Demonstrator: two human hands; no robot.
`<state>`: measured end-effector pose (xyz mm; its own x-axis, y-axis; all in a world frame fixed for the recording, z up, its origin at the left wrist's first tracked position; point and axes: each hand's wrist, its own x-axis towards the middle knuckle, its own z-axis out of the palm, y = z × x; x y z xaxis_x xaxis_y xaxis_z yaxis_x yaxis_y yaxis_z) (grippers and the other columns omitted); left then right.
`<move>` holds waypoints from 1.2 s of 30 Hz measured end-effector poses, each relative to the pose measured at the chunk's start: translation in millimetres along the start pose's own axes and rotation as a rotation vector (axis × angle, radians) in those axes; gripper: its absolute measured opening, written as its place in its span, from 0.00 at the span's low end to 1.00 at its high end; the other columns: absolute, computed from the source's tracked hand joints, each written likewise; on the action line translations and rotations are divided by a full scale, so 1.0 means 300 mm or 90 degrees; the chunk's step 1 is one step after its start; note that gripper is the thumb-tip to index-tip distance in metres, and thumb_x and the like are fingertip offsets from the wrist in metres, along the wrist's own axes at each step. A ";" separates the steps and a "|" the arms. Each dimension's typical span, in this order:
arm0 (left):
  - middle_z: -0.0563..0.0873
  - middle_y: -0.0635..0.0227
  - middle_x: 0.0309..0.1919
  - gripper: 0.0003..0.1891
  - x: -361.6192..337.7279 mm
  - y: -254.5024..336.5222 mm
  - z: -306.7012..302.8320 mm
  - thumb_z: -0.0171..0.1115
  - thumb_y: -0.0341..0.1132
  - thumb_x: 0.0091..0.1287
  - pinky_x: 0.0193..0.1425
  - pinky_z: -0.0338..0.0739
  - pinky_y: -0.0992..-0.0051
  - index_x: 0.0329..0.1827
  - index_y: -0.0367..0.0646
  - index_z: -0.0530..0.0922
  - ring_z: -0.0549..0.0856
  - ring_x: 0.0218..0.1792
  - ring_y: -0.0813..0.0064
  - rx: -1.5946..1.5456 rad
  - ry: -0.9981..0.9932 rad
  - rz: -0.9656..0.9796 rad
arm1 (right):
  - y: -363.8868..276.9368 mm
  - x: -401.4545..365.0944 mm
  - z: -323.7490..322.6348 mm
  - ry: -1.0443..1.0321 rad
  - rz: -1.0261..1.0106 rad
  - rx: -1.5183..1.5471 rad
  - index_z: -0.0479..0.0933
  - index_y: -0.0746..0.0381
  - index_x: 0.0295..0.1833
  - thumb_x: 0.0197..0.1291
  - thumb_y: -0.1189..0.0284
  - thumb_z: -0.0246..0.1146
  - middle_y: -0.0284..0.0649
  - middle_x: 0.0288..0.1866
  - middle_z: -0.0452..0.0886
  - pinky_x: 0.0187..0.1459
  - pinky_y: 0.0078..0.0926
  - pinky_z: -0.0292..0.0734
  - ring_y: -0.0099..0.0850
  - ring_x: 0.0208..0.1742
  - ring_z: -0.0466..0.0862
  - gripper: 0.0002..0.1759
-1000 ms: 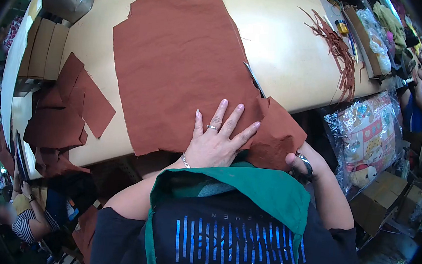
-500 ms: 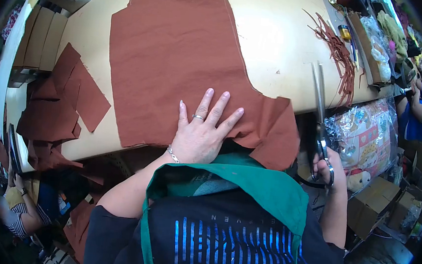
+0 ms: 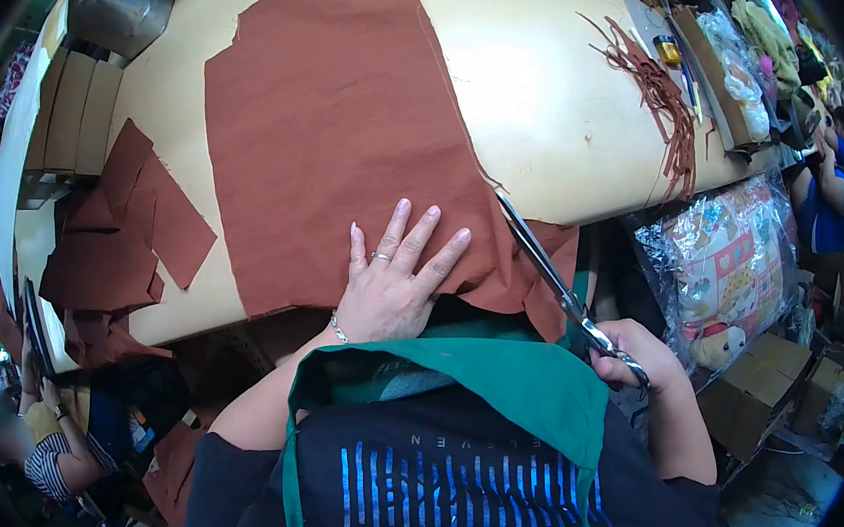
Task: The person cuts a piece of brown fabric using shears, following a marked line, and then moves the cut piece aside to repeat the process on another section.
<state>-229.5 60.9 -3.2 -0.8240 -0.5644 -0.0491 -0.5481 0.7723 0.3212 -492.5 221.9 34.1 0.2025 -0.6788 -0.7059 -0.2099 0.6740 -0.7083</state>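
Note:
A large reddish-brown fabric piece (image 3: 334,125) lies on the pale table, its near right corner hanging in folds over the edge. My left hand (image 3: 395,286) rests flat on its lower part, fingers stretched and spread. In my right hand (image 3: 640,358) is a pair of long metal scissors (image 3: 553,277), the fingers wrapped through the handles. The blades point up and left, and their tips are at the fabric's right edge, where a thin sliver of cloth curls away. The blades look nearly closed along that edge.
Cut fabric pieces (image 3: 107,251) are stacked at the left beside cardboard boxes (image 3: 83,118). A bundle of thin fabric strips (image 3: 662,99) lies at the upper right near a tray (image 3: 715,88). A plastic-wrapped cushion (image 3: 734,256) stands right of the table. Other people sit on both sides.
My right hand has brought the scissors left, from upright beside the table onto the fabric's right edge. The right corner of the fabric has shifted and folded. My left hand stays flat on the fabric.

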 end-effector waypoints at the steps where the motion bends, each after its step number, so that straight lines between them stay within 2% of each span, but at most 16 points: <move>1: 0.55 0.64 0.66 0.29 0.002 0.008 -0.006 0.56 0.35 0.57 0.58 0.44 0.34 0.63 0.62 0.62 0.50 0.68 0.55 -0.001 -0.014 -0.005 | 0.011 -0.001 0.004 -0.014 0.000 0.023 0.69 0.64 0.25 0.41 0.40 0.63 0.31 0.16 0.69 0.22 0.21 0.65 0.20 0.20 0.69 0.34; 4: 0.54 0.65 0.66 0.29 -0.002 0.019 0.000 0.57 0.35 0.55 0.58 0.42 0.33 0.63 0.63 0.62 0.49 0.68 0.55 0.015 -0.015 0.009 | 0.030 0.037 0.025 0.007 -0.063 0.012 0.69 0.64 0.26 0.42 0.40 0.62 0.30 0.16 0.68 0.22 0.20 0.65 0.20 0.21 0.68 0.33; 8: 0.54 0.65 0.67 0.30 -0.023 0.030 -0.004 0.58 0.36 0.55 0.58 0.41 0.32 0.62 0.63 0.63 0.48 0.68 0.56 0.007 -0.046 0.027 | -0.011 0.105 0.038 0.028 -0.077 -0.024 0.68 0.63 0.24 0.44 0.40 0.60 0.30 0.17 0.66 0.24 0.20 0.64 0.19 0.23 0.66 0.33; 18: 0.52 0.65 0.67 0.30 -0.039 0.044 -0.012 0.59 0.38 0.54 0.58 0.42 0.31 0.62 0.65 0.63 0.47 0.69 0.54 -0.032 -0.076 0.027 | -0.053 0.180 0.066 0.034 -0.067 0.009 0.67 0.61 0.24 0.42 0.38 0.60 0.30 0.16 0.68 0.17 0.17 0.64 0.18 0.16 0.69 0.33; 36: 0.54 0.66 0.67 0.32 -0.038 0.049 -0.015 0.61 0.35 0.52 0.59 0.41 0.33 0.62 0.64 0.63 0.48 0.69 0.56 -0.048 -0.071 0.013 | -0.031 0.191 0.110 0.091 -0.104 0.042 0.67 0.60 0.23 0.41 0.40 0.63 0.28 0.16 0.67 0.19 0.16 0.63 0.16 0.18 0.68 0.32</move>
<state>-227.5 77.2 6.3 -0.8477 -0.5102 -0.1452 -0.5226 0.7563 0.3937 -447.3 186.5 -0.1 0.0903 -0.8115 -0.5774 -0.1209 0.5665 -0.8151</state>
